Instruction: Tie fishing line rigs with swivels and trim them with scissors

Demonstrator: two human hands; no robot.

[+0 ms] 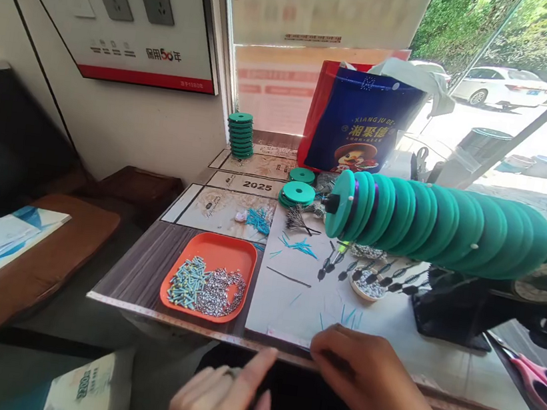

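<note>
My left hand (225,397) is low in front of the table edge, index finger stretched out and thumb apart, with nothing visible in it. My right hand (357,371) rests at the front edge of a white board (285,307), fingers curled together; what they pinch, if anything, is hidden. Several thin blue sticks (350,318) lie just beyond the right hand. An orange tray (252,256), left of the board, holds small blue-and-yellow tubes (187,282) and silvery bead-like pieces (221,292). More blue pieces (302,246) and a dark thin rod (289,277) lie on the board.
A row of green foam discs (432,222) on a black stand (455,316) overhangs the board. Behind are a small bowl of silvery bits (368,288), dark leaf-shaped pieces (331,263), stacked green discs (241,135) and a blue bag (365,123). Pink scissors (540,381) lie right.
</note>
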